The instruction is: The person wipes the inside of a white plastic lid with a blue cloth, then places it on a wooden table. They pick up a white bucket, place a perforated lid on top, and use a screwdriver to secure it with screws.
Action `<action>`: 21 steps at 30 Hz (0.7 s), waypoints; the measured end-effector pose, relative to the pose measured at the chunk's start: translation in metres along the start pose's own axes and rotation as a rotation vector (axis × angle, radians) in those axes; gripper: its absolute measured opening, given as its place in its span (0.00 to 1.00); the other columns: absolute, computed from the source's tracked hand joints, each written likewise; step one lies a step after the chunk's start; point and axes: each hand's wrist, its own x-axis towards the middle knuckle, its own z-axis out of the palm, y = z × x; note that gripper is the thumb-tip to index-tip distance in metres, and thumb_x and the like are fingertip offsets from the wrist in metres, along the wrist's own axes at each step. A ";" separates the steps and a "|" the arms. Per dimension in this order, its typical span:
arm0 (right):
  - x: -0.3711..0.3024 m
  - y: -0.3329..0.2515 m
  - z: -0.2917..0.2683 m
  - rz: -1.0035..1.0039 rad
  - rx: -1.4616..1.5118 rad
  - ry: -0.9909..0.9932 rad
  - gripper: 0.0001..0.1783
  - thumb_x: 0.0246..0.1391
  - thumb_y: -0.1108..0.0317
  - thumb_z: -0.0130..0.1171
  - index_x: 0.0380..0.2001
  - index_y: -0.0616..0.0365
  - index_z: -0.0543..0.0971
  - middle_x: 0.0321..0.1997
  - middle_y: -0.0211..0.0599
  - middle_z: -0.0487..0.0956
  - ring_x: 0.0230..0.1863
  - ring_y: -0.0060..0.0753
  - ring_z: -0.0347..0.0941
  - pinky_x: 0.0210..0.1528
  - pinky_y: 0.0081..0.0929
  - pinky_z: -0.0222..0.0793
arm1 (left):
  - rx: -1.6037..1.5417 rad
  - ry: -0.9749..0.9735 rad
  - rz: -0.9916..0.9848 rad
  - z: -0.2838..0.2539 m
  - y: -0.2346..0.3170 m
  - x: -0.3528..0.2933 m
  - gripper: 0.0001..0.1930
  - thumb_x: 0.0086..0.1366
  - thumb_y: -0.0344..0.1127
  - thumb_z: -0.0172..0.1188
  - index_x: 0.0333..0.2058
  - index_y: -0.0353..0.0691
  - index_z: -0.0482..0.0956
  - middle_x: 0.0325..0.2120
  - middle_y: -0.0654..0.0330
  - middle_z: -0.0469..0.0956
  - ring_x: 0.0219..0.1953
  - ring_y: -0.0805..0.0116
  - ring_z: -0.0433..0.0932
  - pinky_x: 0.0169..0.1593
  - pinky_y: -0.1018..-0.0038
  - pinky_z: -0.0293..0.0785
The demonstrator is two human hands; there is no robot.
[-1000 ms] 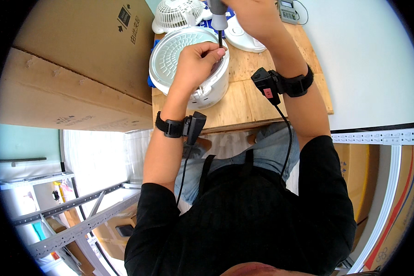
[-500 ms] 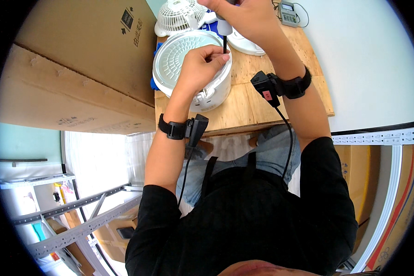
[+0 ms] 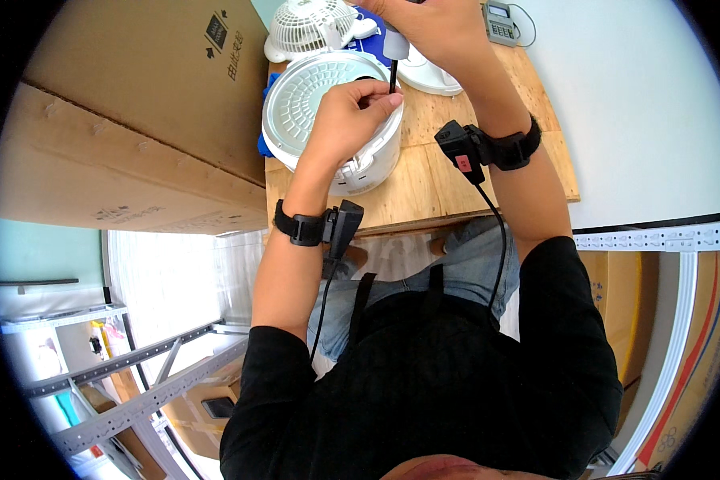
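Observation:
A white rice cooker stands on the wooden table, its round ribbed inner lid surface facing up. On its right rim lies my left hand, thumb and fingers pinched together; whatever they hold is hidden. My right hand is above it, wrapped around a screwdriver with a light grey lower handle and a black shaft. The shaft points down, slightly tilted, and its tip goes out of sight at my left fingertips. The upper part of the handle is hidden by my right hand and the picture's edge.
Behind the cooker sits a white fan-like cage. A round white part lies on the wooden table, near a grey device with a screen. A large cardboard box borders the left side. Cabled black devices are strapped to both wrists.
The screwdriver and my right hand have shifted slightly, and the shaft leans a little more. My left hand stays at the cooker's rim. The whole view has moved slightly.

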 end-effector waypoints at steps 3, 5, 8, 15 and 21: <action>0.001 0.013 -0.001 0.099 0.319 -0.080 0.25 0.58 0.76 0.56 0.59 0.57 0.65 0.43 0.32 0.72 0.37 0.22 0.69 0.40 0.21 0.69 | 0.038 -0.037 -0.011 -0.002 0.000 0.001 0.10 0.64 0.33 0.61 0.38 0.32 0.84 0.24 0.63 0.80 0.26 0.80 0.72 0.32 0.80 0.69; 0.003 0.017 -0.001 0.182 0.617 -0.148 0.26 0.58 0.76 0.57 0.60 0.57 0.65 0.44 0.32 0.72 0.39 0.22 0.69 0.42 0.22 0.70 | 0.063 -0.066 -0.053 -0.003 0.000 0.001 0.09 0.66 0.31 0.59 0.39 0.31 0.83 0.29 0.67 0.80 0.29 0.84 0.72 0.35 0.84 0.69; 0.005 0.018 0.001 0.196 0.633 -0.164 0.30 0.57 0.73 0.60 0.62 0.55 0.65 0.47 0.34 0.73 0.45 0.23 0.70 0.46 0.23 0.69 | -0.002 -0.070 -0.079 -0.003 0.004 0.000 0.10 0.66 0.32 0.59 0.40 0.31 0.83 0.28 0.67 0.80 0.29 0.84 0.71 0.34 0.85 0.68; 0.004 0.015 0.004 -0.183 0.015 0.018 0.30 0.51 0.69 0.66 0.58 0.52 0.69 0.47 0.35 0.72 0.43 0.24 0.69 0.46 0.25 0.68 | 0.028 -0.061 0.002 -0.003 0.002 0.000 0.09 0.65 0.32 0.61 0.38 0.31 0.83 0.26 0.69 0.79 0.27 0.84 0.70 0.31 0.84 0.67; 0.010 0.029 0.007 0.069 0.707 -0.210 0.30 0.52 0.70 0.65 0.58 0.52 0.67 0.45 0.35 0.71 0.40 0.22 0.67 0.43 0.22 0.67 | 0.105 -0.039 -0.043 -0.002 0.004 0.000 0.08 0.64 0.31 0.61 0.37 0.31 0.84 0.25 0.69 0.78 0.27 0.84 0.70 0.31 0.85 0.66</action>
